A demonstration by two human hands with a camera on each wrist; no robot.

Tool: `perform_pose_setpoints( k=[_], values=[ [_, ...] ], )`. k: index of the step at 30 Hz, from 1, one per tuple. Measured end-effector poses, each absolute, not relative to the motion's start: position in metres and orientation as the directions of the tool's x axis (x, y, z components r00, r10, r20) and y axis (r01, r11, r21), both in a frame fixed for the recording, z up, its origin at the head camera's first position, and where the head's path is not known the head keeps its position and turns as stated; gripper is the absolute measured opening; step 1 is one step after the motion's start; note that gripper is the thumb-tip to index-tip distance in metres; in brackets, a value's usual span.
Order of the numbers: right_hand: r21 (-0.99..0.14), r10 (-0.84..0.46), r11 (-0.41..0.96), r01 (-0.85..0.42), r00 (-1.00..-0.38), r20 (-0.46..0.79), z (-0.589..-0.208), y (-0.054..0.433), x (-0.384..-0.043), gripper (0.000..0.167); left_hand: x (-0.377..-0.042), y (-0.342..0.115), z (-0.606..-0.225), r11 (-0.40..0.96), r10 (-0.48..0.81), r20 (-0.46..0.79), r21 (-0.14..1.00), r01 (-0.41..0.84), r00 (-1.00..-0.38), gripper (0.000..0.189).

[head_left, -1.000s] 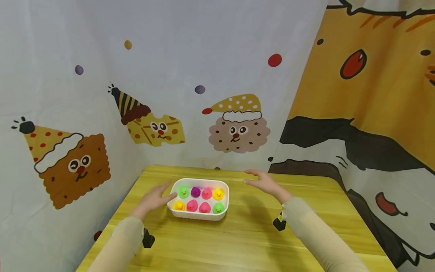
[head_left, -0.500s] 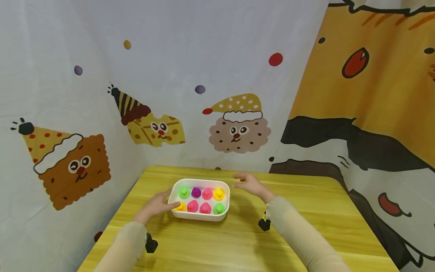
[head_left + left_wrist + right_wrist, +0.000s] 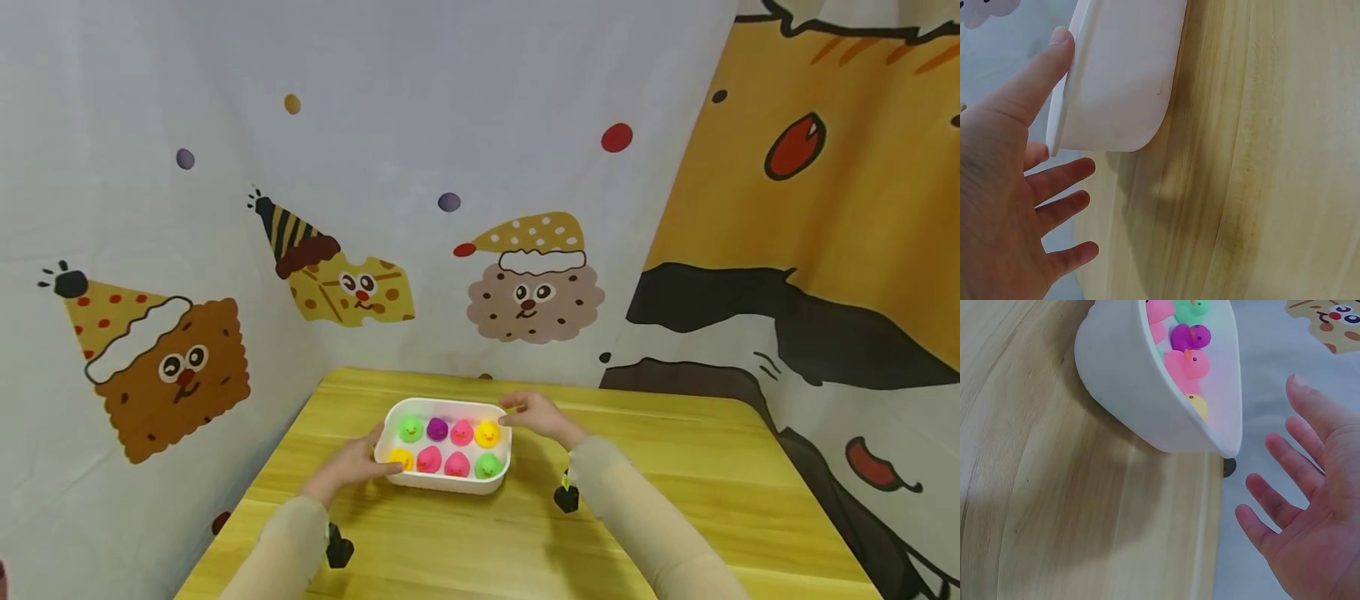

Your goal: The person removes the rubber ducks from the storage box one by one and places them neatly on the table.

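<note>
A white plastic tray (image 3: pixel 442 482) stands on the wooden table and holds several small rubber ducks in two rows, among them a purple duck (image 3: pixel 437 430), a pink duck (image 3: pixel 457 465), a yellow duck (image 3: pixel 487 433) and a green duck (image 3: pixel 488 466). My left hand (image 3: pixel 352 465) is at the tray's left end, its thumb lying over the rim; the left wrist view has the other fingers spread, reaching below the rim. At the opposite end is my right hand (image 3: pixel 543 418), fingers spread near the far right corner. In the right wrist view a gap separates it from the tray.
The wooden table (image 3: pixel 675 492) extends in front of the tray and to its right. Behind it hangs a white cloth (image 3: pixel 390 125) printed with cartoon snacks. A black device (image 3: pixel 567 498) is worn at the right wrist, another black device (image 3: pixel 340 547) at the left.
My right hand has moved left to the tray's right end. My left hand has shifted slightly right and nearer, its thumb now over the rim. The tray stays about where it was.
</note>
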State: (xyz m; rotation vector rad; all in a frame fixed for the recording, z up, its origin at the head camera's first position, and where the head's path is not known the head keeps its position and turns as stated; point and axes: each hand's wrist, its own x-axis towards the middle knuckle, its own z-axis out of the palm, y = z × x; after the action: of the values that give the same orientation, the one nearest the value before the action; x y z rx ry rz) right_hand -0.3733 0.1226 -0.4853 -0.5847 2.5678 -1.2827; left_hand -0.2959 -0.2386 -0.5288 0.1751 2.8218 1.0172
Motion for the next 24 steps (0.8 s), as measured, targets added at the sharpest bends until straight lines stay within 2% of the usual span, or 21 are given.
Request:
perform_pose_setpoints(
  k=[9, 24],
  values=[
    [-0.771, -0.470, 0.567, -0.291, -0.882, -0.013, -0.495, 0.113, -0.377, 0.043, -0.293, -0.236, -0.528, 0.753, 0.148, -0.077, 0.655, 0.062, -0.986, 0.102],
    [-0.758, -0.532, 0.576, -0.307, -0.844, -0.062, -0.506, 0.104, -0.386, 0.038, -0.291, -0.235, -0.530, 0.744, 0.108, -0.136, 0.668, -0.010, -0.985, 0.104]
  ],
)
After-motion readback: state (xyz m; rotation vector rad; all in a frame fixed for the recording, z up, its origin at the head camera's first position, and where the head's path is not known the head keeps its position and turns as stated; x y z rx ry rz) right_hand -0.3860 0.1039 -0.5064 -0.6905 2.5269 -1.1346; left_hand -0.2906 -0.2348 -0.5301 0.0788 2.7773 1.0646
